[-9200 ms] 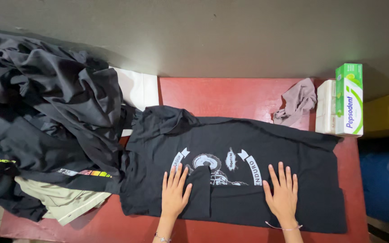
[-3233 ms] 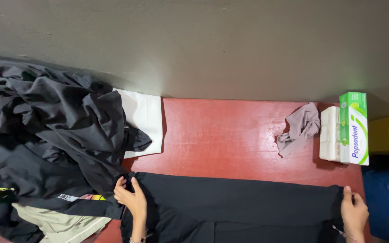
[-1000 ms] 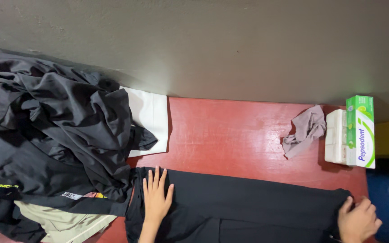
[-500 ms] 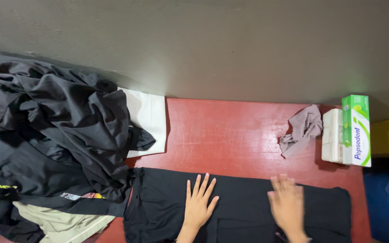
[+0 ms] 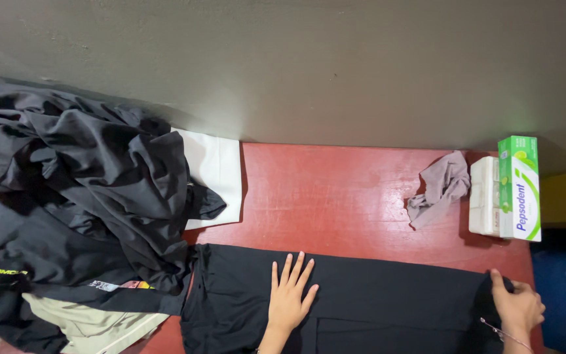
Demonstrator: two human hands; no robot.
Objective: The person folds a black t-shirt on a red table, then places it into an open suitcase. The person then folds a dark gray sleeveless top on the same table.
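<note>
Red bench (image 5: 361, 196) carries a folded black shirt (image 5: 375, 301), its near edge cut off. Left hand (image 5: 291, 300) stays flat, released; right hand (image 5: 517, 307) has moved back, grasping the shirt's end.

- L hand (image 5: 289, 301): palm down, flat, fingers (image 5: 294, 270) spread, pointing away from body.
- R hand (image 5: 517, 308): fingers curled in a pinch, thin bracelet at wrist.
</note>
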